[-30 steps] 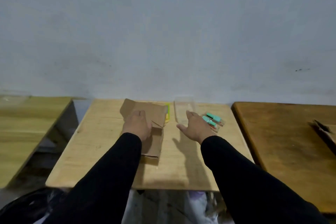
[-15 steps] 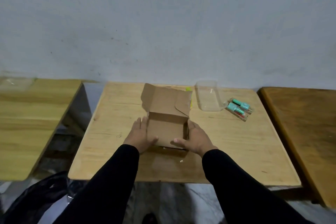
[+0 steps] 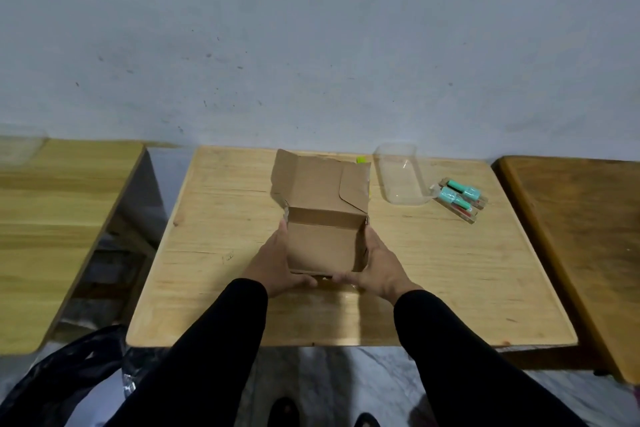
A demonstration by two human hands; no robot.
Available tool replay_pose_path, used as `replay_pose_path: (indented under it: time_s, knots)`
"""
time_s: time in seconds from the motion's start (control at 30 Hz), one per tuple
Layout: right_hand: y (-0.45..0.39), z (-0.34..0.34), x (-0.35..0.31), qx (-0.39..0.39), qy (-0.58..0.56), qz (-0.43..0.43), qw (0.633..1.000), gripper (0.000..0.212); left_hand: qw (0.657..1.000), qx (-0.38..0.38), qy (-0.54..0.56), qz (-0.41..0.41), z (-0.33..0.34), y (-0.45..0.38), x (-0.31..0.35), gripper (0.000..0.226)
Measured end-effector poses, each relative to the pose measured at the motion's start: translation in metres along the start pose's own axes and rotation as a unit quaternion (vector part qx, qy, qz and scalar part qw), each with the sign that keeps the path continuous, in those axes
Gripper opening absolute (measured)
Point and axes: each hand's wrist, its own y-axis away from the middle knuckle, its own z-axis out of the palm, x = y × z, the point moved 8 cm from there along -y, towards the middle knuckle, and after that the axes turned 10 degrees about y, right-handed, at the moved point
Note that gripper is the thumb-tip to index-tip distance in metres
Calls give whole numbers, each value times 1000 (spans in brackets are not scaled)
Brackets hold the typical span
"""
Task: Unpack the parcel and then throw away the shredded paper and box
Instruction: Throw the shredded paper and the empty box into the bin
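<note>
A small brown cardboard box (image 3: 323,243) stands on the light wooden table (image 3: 214,253), its lid flap folded up and back toward the wall. My left hand (image 3: 275,262) presses its left side and my right hand (image 3: 375,265) its right side, thumbs meeting at the near edge. The inside looks like bare cardboard; no shredded paper shows. Behind the lid a small yellow-green thing (image 3: 362,159) peeks out.
A clear plastic container (image 3: 400,173) and two teal-capped items in clear packs (image 3: 459,199) lie at the table's back right. Wooden tables flank it left (image 3: 52,218) and right (image 3: 581,229). A black bag (image 3: 62,378) lies on the floor, lower left.
My right hand left the items at the back right and joined the left on the box. The box was drawn toward me and now stands with its lid up.
</note>
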Motion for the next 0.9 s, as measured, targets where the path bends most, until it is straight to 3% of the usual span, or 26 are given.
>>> replay_pose_path:
  time_s: [0.53,0.9]
  knots:
    - [-6,-30,26,-13,-34,-7,999,110,999,39,-1,35,25,-4,30,133]
    - [-7,-33,44,-6,-31,16,999,111,998,62,-7,-5,32,3,47,130]
